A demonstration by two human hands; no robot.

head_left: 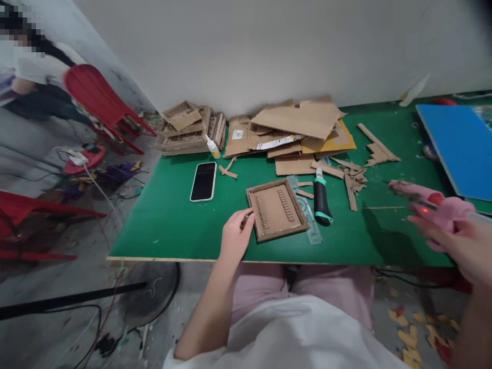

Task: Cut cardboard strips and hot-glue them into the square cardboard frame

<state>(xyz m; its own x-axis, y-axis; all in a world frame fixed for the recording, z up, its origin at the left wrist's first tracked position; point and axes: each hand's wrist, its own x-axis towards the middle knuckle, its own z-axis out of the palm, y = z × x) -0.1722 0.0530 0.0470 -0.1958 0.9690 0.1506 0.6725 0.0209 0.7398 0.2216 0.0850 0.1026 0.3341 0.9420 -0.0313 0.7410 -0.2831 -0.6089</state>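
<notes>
In my right hand (pixel 457 241), on the right of the table, is a pink hot glue gun (pixel 442 205). Its nozzle points left over the tabletop, and a small red light glows on its side. My left hand (pixel 236 233) is closed at the left edge of a shallow cardboard tray (pixel 263 237). Small brown corrugated cardboard pieces (pixel 245 221) show between its fingers. Two rows of short cardboard strips stand inside the tray, which lies flat. Partly under the tray's right side is a clear ruler (pixel 315 234). Beside it lies a black and green utility knife (pixel 322 200).
A phone (pixel 203 182) and a small glue bottle (pixel 212 147) lie on the left. Along the wall sit stacked cardboard frames (pixel 184 146) and cardboard sheets (pixel 295 120). Scraps (pixel 355 179) lie mid-right, near a blue board (pixel 461 148). Another person (pixel 42 77) is at far left.
</notes>
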